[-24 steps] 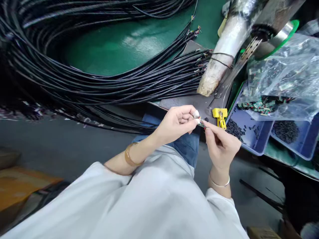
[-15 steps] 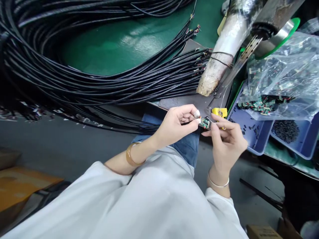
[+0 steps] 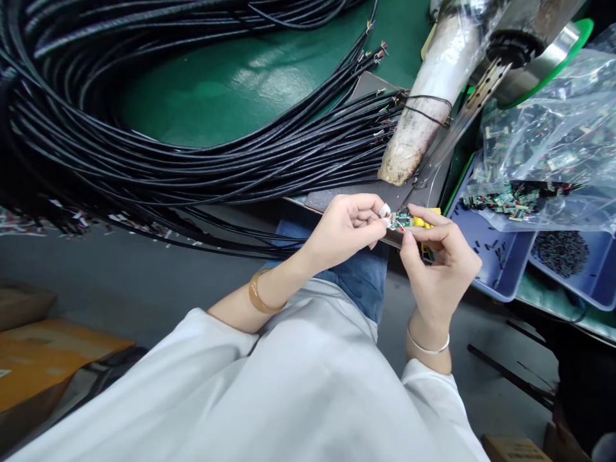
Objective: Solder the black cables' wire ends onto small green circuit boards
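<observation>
A small green circuit board (image 3: 401, 220) with rows of metal contacts is held between my two hands, above the table's front edge. My left hand (image 3: 344, 230) pinches at its left end, with white coverings on the thumb and index fingertips; whether wire ends are also in that pinch is hidden. On the board's right end, my right hand (image 3: 437, 250) has thumb and fingers closed. Just behind the right fingers is a yellow object (image 3: 426, 219), partly covered. Close above the hands, a metal soldering tip (image 3: 433, 157) slants down beside a white wrapped tube (image 3: 414, 128).
Black cables (image 3: 231, 163) with stripped, coloured wire ends spread over the green table (image 3: 206, 83). At right stand a blue tray (image 3: 505, 292) and a second blue tray (image 3: 594, 296) with small black parts. A plastic bag (image 3: 553, 141) of circuit boards lies over them. A green-rimmed spool (image 3: 572, 61) stands behind.
My right hand's fingers have shifted on the circuit board, now gripping its right end. The board has turned to lie more level, raised slightly. The view has shifted a little.
</observation>
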